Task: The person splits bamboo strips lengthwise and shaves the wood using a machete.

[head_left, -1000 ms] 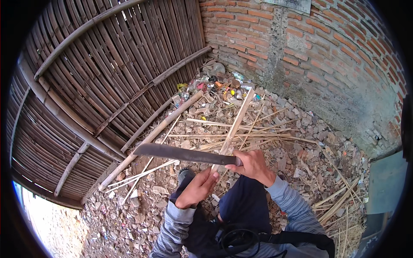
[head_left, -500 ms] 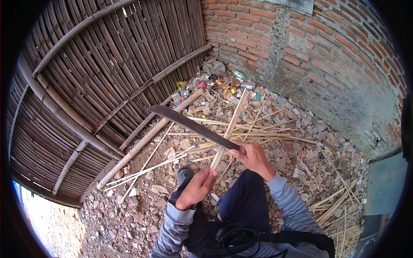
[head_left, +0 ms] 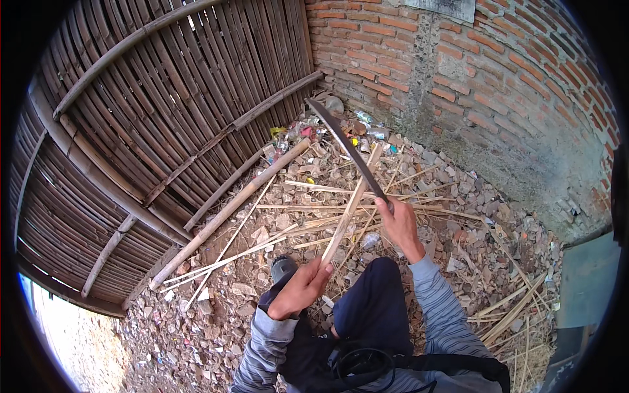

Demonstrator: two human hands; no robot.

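My left hand (head_left: 302, 288) is closed round the near end of a flat, pale bamboo strip (head_left: 343, 228), which slants up and away to the right. My right hand (head_left: 401, 226) grips the handle of a machete (head_left: 348, 147). Its long dark blade points up and to the left and crosses over the strip's upper part. Whether the edge touches the strip I cannot tell. The fingers of the right hand wrap the handle, most of which they hide.
Several thin split bamboo strips (head_left: 301, 208) lie across the rubble ground (head_left: 246, 304). A thick bamboo pole (head_left: 229, 213) rests beside the bamboo wall (head_left: 177, 98) at left. Litter lies in the far corner by the brick wall (head_left: 386, 46). More strips (head_left: 514, 318) lie at right.
My right hand has moved slightly right and upward, swinging the machete blade from pointing left to pointing steeply up. My left hand and the bamboo strip have barely moved.
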